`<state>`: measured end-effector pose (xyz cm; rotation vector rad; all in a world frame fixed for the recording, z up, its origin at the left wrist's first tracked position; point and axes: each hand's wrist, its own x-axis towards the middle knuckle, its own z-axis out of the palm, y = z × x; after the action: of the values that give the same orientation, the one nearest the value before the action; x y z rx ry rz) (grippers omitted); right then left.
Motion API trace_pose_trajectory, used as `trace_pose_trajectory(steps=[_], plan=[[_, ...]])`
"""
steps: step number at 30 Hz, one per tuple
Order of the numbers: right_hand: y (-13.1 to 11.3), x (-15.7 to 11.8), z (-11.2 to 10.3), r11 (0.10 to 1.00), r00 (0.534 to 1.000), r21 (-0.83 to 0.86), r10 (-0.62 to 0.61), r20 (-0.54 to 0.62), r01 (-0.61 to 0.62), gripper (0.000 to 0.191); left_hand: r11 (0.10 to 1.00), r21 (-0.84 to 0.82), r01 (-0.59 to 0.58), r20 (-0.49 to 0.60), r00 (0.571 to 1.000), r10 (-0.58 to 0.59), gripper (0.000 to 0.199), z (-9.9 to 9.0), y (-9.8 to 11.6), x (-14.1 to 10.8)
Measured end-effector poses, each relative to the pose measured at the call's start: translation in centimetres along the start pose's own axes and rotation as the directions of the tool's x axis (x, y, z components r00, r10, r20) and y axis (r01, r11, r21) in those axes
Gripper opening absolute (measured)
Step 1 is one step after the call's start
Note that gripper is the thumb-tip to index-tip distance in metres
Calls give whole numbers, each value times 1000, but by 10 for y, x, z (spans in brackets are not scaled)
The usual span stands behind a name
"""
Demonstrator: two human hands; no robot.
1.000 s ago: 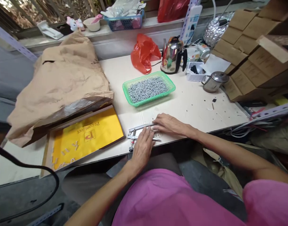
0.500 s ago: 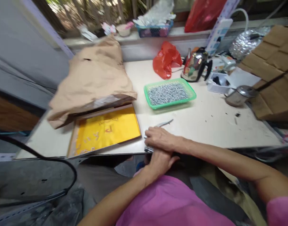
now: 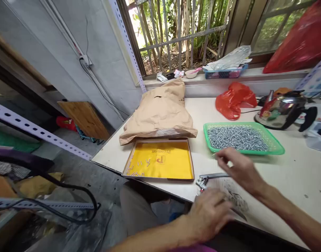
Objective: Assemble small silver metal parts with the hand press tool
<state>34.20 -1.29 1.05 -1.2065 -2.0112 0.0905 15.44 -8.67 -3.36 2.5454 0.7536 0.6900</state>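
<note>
My right hand (image 3: 239, 168) is above the table just in front of the green basket (image 3: 280, 149) full of small metal pins (image 3: 236, 137). Its thumb and fingertips are pinched around something tiny that I cannot make out. At the front edge of the table, my left hand (image 3: 211, 213) is blurred by motion, close to a metal hand tool (image 3: 215, 175) with a spring. The tool's lower handle partly shows beyond the left fingers, and whether that hand grips it is unclear. A shallow box (image 3: 193, 164) with a yellow bottom holds several small pins (image 3: 135, 173) toward its left side.
A large brown paper bag (image 3: 160, 112) lies behind the shallow box. A red plastic bag (image 3: 234, 101) and a metal kettle (image 3: 281, 110) stand behind the green basket. On the left, a black cable (image 3: 79, 221) loops beside a perforated metal rail (image 3: 39, 130).
The view has swung left. My hands, earlier together over the tool, have come apart; the right has moved to the basket's front edge. More of the tool now shows.
</note>
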Motion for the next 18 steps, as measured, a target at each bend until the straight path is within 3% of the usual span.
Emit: trace_pose_trajectory(steps=[2, 3, 4, 5, 7, 9, 12, 15, 18], plan=[[32, 14, -19, 989, 993, -116, 81, -91, -91, 15, 983, 33, 182, -148, 973, -175, 27, -37, -24, -2], [47, 19, -25, 978, 989, -161, 115, -98, -130, 20, 947, 35, 320, -226, 926, -304, 26, -57, -42, -3], [61, 22, -30, 965, 985, -203, 145, -98, -163, 26, 882, 37, 469, -288, 851, -440, 25, -78, -62, -4], [72, 23, -33, 953, 982, -238, 171, -84, -187, 31, 784, 41, 619, -342, 746, -571, 24, -98, -83, -5], [83, 19, -32, 936, 977, -280, 203, -61, -212, 39, 517, 72, 853, -419, 497, -760, 25, -136, -127, -7], [82, 11, -25, 937, 978, -283, 199, -59, -207, 40, 383, 77, 921, -463, 373, -804, 28, -163, -165, -8], [71, -6, -12, 953, 981, -233, 181, -66, -192, 41, 236, 76, 969, -479, 243, -844, 29, -179, -201, -5], [62, -27, -3, 966, 979, -161, 200, -31, -203, 37, 100, 73, 992, -478, 122, -870, 26, -172, -217, 1], [60, -49, -1, 963, 969, -109, 247, -2, -245, 31, 46, 87, 995, -479, 82, -874, 26, -160, -225, 8]])
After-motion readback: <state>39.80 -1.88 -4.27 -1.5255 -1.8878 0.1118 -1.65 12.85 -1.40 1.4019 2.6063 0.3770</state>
